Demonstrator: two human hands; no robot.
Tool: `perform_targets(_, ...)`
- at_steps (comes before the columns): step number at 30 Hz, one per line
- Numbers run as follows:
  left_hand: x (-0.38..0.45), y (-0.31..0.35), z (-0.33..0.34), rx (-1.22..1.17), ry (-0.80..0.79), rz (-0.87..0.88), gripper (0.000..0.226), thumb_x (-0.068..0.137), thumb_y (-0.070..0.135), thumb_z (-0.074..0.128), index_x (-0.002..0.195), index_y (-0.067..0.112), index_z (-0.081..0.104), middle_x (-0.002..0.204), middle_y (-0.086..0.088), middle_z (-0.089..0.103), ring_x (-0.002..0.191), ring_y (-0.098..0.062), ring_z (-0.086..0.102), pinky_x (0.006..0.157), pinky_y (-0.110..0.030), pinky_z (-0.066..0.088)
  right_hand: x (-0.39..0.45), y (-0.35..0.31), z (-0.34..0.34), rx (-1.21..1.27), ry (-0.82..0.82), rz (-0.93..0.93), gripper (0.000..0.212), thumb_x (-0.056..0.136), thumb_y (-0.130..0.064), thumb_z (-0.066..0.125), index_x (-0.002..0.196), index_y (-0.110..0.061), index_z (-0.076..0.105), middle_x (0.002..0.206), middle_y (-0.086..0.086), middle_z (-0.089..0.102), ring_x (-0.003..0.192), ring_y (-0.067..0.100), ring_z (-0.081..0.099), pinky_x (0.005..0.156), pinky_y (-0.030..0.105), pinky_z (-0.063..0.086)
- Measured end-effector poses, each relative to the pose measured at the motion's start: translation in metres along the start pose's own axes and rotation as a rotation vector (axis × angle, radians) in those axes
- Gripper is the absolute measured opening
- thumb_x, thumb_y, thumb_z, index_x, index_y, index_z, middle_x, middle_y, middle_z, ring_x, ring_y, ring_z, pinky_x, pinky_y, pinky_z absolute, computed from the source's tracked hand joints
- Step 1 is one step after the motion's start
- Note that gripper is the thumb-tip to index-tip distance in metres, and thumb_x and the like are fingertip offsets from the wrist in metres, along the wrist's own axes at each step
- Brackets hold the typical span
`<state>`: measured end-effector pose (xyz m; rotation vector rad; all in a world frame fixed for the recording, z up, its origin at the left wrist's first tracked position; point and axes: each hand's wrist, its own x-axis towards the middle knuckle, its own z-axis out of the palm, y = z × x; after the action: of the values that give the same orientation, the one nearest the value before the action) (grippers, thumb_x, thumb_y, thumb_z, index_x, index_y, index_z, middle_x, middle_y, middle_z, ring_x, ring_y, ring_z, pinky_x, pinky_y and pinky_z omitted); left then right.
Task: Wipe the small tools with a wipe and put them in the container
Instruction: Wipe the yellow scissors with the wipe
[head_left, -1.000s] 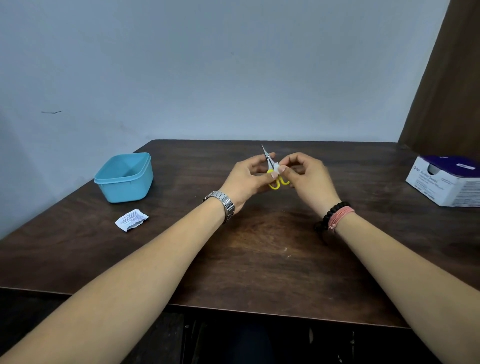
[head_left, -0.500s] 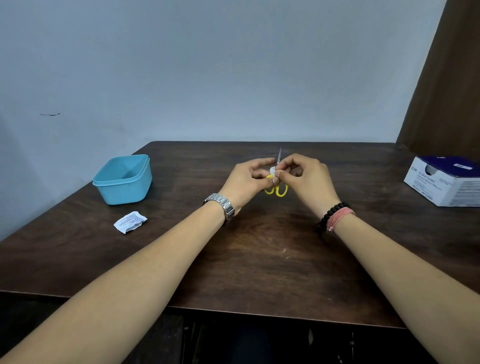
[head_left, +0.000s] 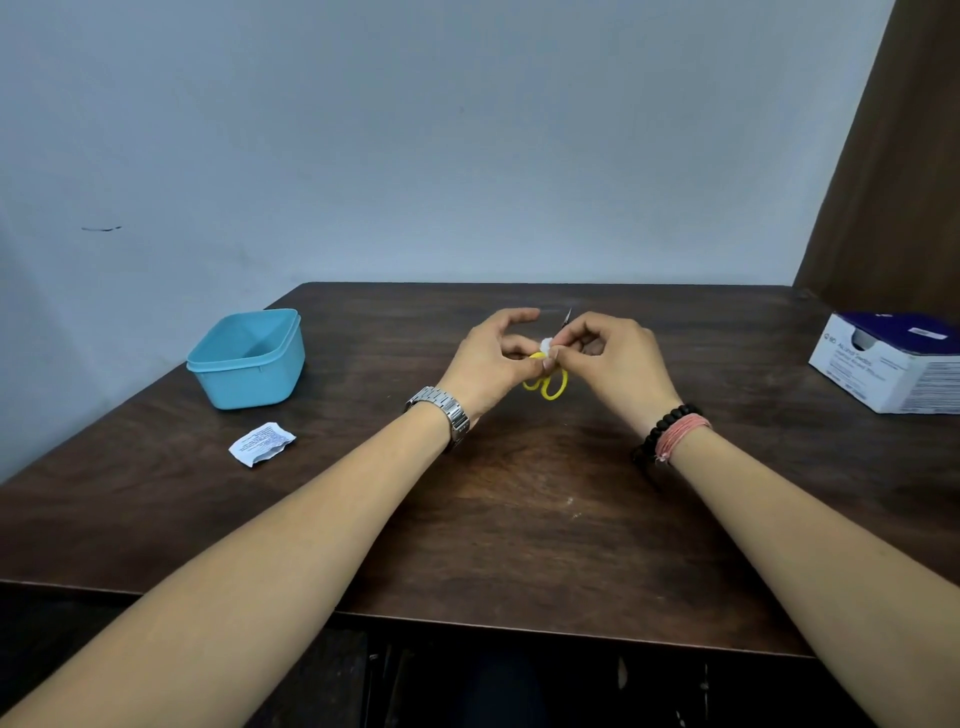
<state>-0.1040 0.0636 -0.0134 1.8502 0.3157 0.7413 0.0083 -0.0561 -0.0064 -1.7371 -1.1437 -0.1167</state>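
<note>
Risk of a pricked fingertip or dropped scissors (head_left: 546, 382): left hand (head_left: 491, 364) pinching yellow loops, right hand (head_left: 613, 364) fingers (head_left: 563, 347) pinching wipe (head_left: 546, 344) on blades, bare tip just beyond; container (head_left: 248, 358) well apart leftward.

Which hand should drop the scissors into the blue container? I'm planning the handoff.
Left, probably: the left hand already holds the scissors, and the container sits on its side; the right hand pinches the wipe.

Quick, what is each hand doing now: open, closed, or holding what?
Left hand: holds the yellow-handled scissors near the handles.
Right hand: pinches the white wipe against the blades.
</note>
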Motion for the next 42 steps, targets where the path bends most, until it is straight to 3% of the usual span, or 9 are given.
perform_targets(3,0.001,0.0,0.002,0.0,-0.051,0.002,0.054,0.079,0.005,0.076,0.127,0.016,0.052,0.089,-0.006,0.075,0.08,-0.015,0.07,0.083,-0.031,0.054,0.002,0.0,-0.004,0.015,0.102,0.008,0.004,0.08,-0.015,0.072,0.076,-0.018,0.071,0.067,-0.012,0.065,0.06,-0.003,0.054,0.058,0.011,0.041)
perform_targets(6,0.001,-0.001,0.005,0.008,-0.092,0.002,0.053,0.079,0.007,0.076,0.126,0.017,0.053,0.09,-0.005,0.075,0.082,-0.017,0.07,0.086,-0.035,0.054,0.005,0.001,-0.009,0.031,0.186,0.026,0.002,0.081,-0.017,0.071,0.08,-0.016,0.07,0.072,-0.008,0.067,0.066,0.003,0.057,0.065,0.021,0.045)
perform_targets(14,0.001,0.002,0.001,-0.008,-0.037,-0.006,0.043,0.082,0.006,0.073,0.12,0.017,0.057,0.09,-0.006,0.075,0.082,-0.014,0.07,0.078,-0.028,0.053,0.004,0.002,-0.001,0.018,0.132,0.034,0.004,0.081,-0.016,0.069,0.078,-0.018,0.068,0.072,-0.012,0.065,0.062,-0.005,0.054,0.058,0.006,0.037)
perform_targets(18,0.001,0.003,0.003,-0.003,-0.051,-0.007,0.04,0.082,0.007,0.073,0.117,0.018,0.058,0.088,-0.003,0.076,0.078,-0.009,0.069,0.074,-0.024,0.051,0.009,0.006,-0.01,0.103,0.231,0.066,0.008,0.082,-0.023,0.071,0.078,-0.017,0.068,0.076,-0.009,0.068,0.068,-0.002,0.057,0.06,0.007,0.039)
perform_targets(24,0.001,0.004,0.001,0.014,-0.039,-0.006,0.037,0.082,0.008,0.073,0.116,0.016,0.06,0.085,-0.002,0.075,0.072,-0.007,0.067,0.07,-0.022,0.05,0.007,0.006,-0.004,0.09,0.177,0.073,0.004,0.083,-0.018,0.07,0.079,-0.017,0.068,0.076,-0.01,0.066,0.067,-0.002,0.055,0.059,0.006,0.038)
perform_targets(31,-0.001,0.005,0.004,0.036,-0.074,0.002,0.025,0.082,0.008,0.073,0.102,0.02,0.066,0.08,0.004,0.075,0.069,-0.003,0.065,0.064,-0.015,0.048,0.01,0.012,-0.01,0.149,0.253,0.104,0.01,0.083,-0.026,0.071,0.077,-0.018,0.068,0.078,-0.01,0.068,0.071,-0.003,0.057,0.064,0.012,0.042)
perform_targets(35,-0.001,0.006,0.003,0.016,-0.053,-0.004,0.023,0.083,0.007,0.073,0.1,0.02,0.066,0.081,0.003,0.075,0.068,-0.004,0.064,0.064,-0.016,0.048,0.013,0.012,-0.011,0.405,0.26,0.282,0.014,0.083,-0.029,0.073,0.073,-0.024,0.065,0.074,-0.012,0.065,0.067,0.002,0.056,0.06,0.022,0.048)
perform_targets(38,-0.001,0.007,0.002,-0.03,-0.022,-0.011,0.023,0.083,0.004,0.071,0.099,0.019,0.066,0.082,0.0,0.074,0.07,-0.008,0.063,0.064,-0.019,0.048,0.014,0.011,-0.011,0.582,0.197,0.422,0.013,0.087,-0.018,0.069,0.076,-0.021,0.065,0.073,-0.006,0.062,0.062,0.005,0.053,0.047,0.016,0.044)
perform_targets(42,0.0,0.007,0.002,-0.055,-0.026,-0.017,0.022,0.083,0.003,0.071,0.1,0.016,0.066,0.082,-0.002,0.073,0.073,-0.012,0.061,0.064,-0.02,0.048,0.012,0.009,-0.008,0.804,0.063,0.502,0.012,0.091,-0.009,0.063,0.081,-0.016,0.065,0.071,-0.004,0.066,0.056,0.005,0.056,0.047,0.016,0.045)
